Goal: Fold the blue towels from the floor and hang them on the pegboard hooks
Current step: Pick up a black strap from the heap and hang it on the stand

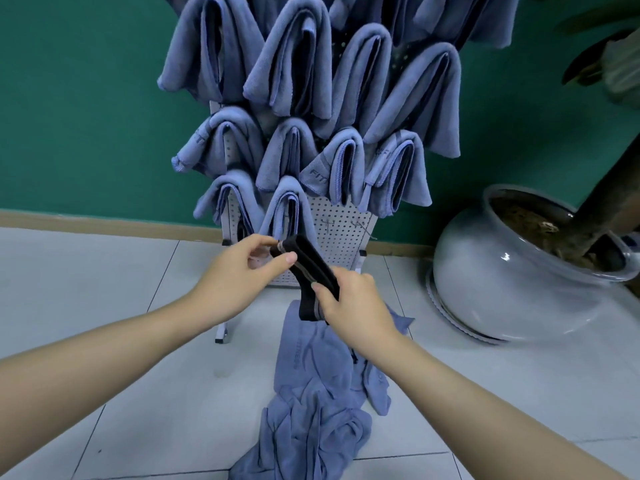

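A: Two bare wire hooks (328, 225) low on the white perforated metal pegboard (341, 211), just right of its bottom row of hung cloth. Above them, row on row of folded blue microfibre towels (294, 64), each draped over a hook so as to hang doubled.

B: And in front of the pegboard?

A: Both hands up on a dark folded cloth strip with a pale stripe (308, 263), just before the pegboard's lower edge. Left grip (239, 275) pinching the upper end between thumb and fingertips; right grip (353, 303) curled round the lower end. Probably held at both ends to keep the fold flat and tight.

B: Blue?

A: Hard to tell. Looks black from here.

B: Remaining work?

A: Heap of crumpled blue towels (311, 403) on the pale tiled floor (104, 271), straight out from the pegboard's foot, beneath the hands. Within easy reach, by the look of it.

B: Anything else?

A: Large round glazed white plant pot (502, 282), right of the pegboard, well apart from the heap.
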The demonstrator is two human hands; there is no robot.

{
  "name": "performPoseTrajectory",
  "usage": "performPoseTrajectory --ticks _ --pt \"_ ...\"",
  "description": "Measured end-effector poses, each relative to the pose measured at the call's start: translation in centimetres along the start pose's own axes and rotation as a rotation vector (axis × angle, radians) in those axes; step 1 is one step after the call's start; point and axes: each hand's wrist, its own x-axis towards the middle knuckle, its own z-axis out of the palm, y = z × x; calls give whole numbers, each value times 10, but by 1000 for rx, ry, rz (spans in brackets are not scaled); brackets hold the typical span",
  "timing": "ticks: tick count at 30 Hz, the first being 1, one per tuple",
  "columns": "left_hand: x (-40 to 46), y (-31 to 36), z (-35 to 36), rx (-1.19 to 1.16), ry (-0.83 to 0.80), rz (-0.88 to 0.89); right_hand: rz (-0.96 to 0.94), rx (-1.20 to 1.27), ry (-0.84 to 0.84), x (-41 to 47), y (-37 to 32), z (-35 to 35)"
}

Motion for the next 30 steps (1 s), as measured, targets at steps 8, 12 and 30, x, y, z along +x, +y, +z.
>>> performPoseTrajectory --ticks 8,12,30 --pt "30 7 44 -195 -36 -117 76 -29 106 8 23 9" --pt "50 2 60 -239 -57 -129 108 -27 133 18 37 15" --pt "119 -41 106 -156 -103 -25 146 -27 163 76 92 65"
